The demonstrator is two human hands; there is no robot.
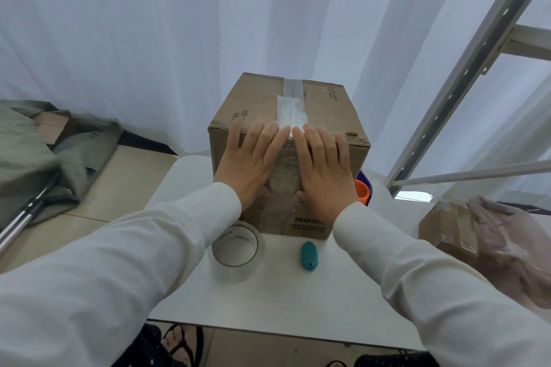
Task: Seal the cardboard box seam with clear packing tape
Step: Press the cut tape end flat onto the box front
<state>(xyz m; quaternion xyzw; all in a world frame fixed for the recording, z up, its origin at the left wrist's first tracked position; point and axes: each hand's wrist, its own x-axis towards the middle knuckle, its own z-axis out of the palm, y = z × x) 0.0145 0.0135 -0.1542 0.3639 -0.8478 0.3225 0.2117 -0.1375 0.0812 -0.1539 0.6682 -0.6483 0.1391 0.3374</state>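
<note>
both hands (286, 164) flat, seemingly pressing tape (291, 112) onto box (325, 116)

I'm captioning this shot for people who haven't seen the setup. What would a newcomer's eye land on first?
First, the cardboard box standing mid-table, a strip of clear tape running along its top seam and down the near face. Both hands press flat on that face, the left hand and the right hand either side of the strip. Then the tape roll and a small teal tool on the white table just in front.
</note>
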